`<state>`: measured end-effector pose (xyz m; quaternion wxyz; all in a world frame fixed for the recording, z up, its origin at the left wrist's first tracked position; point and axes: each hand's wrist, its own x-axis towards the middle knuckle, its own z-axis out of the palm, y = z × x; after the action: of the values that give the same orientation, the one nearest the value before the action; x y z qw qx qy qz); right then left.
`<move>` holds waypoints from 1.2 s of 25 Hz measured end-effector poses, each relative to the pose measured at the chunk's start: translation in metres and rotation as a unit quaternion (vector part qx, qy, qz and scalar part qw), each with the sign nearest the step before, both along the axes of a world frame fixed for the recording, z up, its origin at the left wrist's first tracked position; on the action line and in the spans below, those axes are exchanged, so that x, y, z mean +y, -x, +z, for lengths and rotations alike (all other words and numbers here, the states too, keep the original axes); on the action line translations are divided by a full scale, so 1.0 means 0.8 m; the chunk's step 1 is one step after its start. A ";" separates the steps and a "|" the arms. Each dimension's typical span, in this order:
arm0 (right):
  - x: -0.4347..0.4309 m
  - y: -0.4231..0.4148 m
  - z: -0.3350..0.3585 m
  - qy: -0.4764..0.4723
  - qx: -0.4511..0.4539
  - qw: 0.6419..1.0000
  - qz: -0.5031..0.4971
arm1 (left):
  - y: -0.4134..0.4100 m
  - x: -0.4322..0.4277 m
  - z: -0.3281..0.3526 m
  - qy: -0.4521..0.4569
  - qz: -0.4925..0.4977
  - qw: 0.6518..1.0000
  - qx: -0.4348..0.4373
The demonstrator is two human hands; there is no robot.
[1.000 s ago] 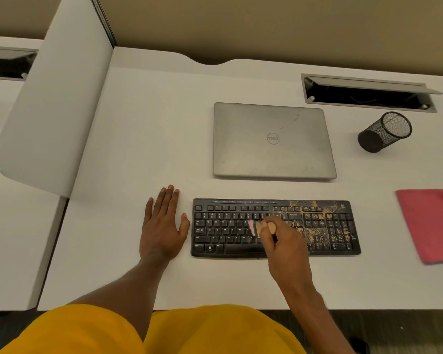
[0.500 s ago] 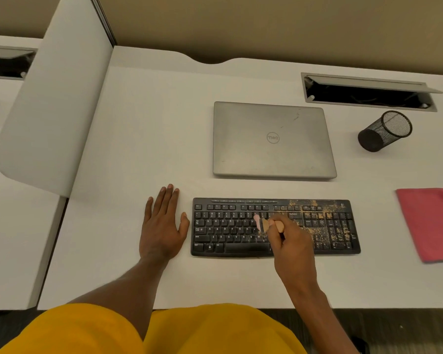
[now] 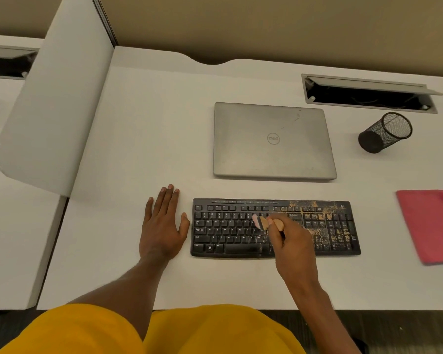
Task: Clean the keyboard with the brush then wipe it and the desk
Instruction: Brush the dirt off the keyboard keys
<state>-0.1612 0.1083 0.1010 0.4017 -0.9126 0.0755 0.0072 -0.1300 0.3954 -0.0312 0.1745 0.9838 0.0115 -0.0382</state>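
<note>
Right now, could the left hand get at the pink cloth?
Probably not easily: the left hand rests flat left of the keyboard, while the pink cloth lies far right, past the right hand gripping the brush.

You have one keyboard on one desk. You count one brush, over the keyboard's middle keys. Two hands show: your left hand just left of the keyboard, your right hand over it. Behind the keyboard lies one laptop. Right of the keyboard you have one cloth and, farther back, one cup. You count two of the hatch kind: one hatch back right of the keyboard, one hatch far back left. One divider stands left of the keyboard.
</note>
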 end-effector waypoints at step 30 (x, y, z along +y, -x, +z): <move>-0.017 0.004 0.006 -0.014 -0.033 0.998 -0.054 | 0.000 0.000 0.001 0.006 0.003 1.000 0.004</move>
<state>-0.1643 0.0950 0.1060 0.4164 -0.9013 0.1110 -0.0438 -0.1297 0.3952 -0.0308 0.1800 0.9827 0.0145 -0.0419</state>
